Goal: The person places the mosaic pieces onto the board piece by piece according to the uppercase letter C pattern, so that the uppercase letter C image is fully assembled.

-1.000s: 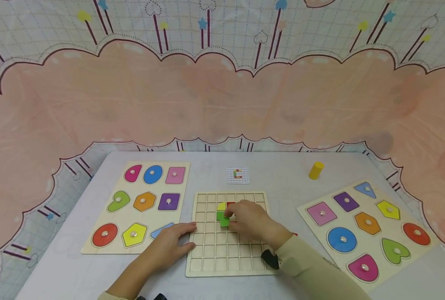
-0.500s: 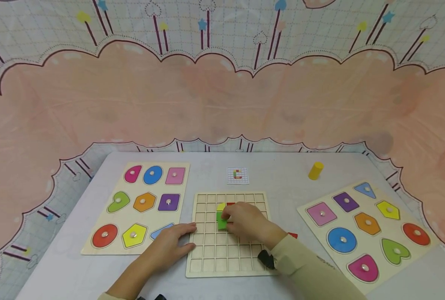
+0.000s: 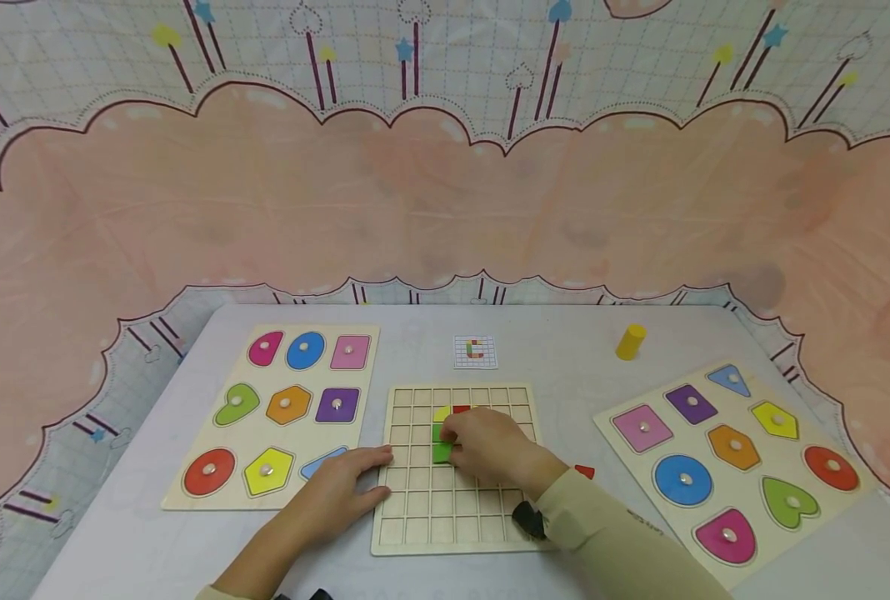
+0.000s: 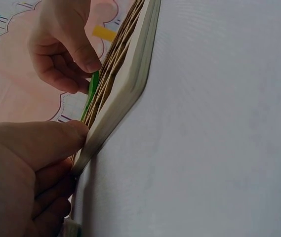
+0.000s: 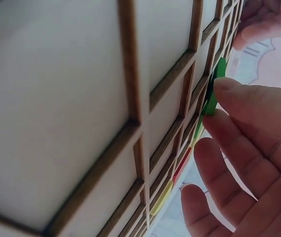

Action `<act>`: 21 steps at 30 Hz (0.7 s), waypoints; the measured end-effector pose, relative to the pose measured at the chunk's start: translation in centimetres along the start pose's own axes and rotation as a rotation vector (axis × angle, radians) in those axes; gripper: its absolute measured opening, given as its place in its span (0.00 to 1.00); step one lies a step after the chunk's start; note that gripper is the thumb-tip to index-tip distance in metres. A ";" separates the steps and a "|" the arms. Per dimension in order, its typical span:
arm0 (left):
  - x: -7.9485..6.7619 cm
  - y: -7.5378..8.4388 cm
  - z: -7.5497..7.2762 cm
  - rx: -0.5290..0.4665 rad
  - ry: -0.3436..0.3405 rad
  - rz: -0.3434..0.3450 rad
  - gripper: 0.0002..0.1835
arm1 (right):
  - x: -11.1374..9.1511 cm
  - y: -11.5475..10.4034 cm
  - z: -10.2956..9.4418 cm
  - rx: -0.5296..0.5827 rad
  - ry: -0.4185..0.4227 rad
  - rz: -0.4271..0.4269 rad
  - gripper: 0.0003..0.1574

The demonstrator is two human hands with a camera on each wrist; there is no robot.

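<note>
A wooden grid board [image 3: 421,504] lies at the middle of the table. My right hand [image 3: 497,446] is over it, pinching a green square tile [image 5: 213,94] between thumb and index finger, the tile tilted slightly in its cell. Directly behind it sits another green tile [image 3: 437,432], then a yellow tile [image 3: 441,413] and a red tile [image 3: 461,409], the rest of that row partly covered by the hand. My left hand [image 3: 340,492] rests at the board's left edge, index finger and thumb spread apart against it; its thumb shows on the edge in the left wrist view.
A small pattern card [image 3: 475,352] lies behind the board. Knobbed shape puzzles stand on either side, a left puzzle [image 3: 205,400] and a tilted right puzzle [image 3: 610,417]. A yellow cylinder [image 3: 631,342] stands at the back right. A red piece [image 3: 584,472] lies right of the board.
My right hand has shifted slightly left and toward me, bringing the green tile from askew to squared up below the other green tile. The left hand keeps its place.
</note>
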State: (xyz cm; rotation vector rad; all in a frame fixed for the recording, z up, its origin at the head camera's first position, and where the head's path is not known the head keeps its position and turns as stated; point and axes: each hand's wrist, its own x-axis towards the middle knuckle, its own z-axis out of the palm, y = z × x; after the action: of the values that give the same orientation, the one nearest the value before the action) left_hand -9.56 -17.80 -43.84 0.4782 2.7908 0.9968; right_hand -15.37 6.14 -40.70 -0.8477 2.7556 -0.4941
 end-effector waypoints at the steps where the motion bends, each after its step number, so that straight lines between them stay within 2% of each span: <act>1: 0.0 0.0 0.0 -0.001 0.000 -0.002 0.22 | 0.0 0.0 0.0 -0.001 -0.001 0.002 0.10; 12: 0.0 0.1 0.0 -0.007 -0.004 -0.008 0.23 | 0.1 -0.1 0.2 -0.025 0.005 0.002 0.10; 21: 0.0 0.1 -0.1 -0.011 -0.009 -0.002 0.23 | 0.0 -0.1 0.0 0.004 -0.006 0.025 0.14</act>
State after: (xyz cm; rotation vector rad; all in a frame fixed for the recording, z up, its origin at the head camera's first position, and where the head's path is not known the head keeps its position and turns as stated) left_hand -9.57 -17.82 -43.69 0.4778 2.7759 1.0061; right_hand -15.27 6.07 -40.64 -0.8120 2.7553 -0.4913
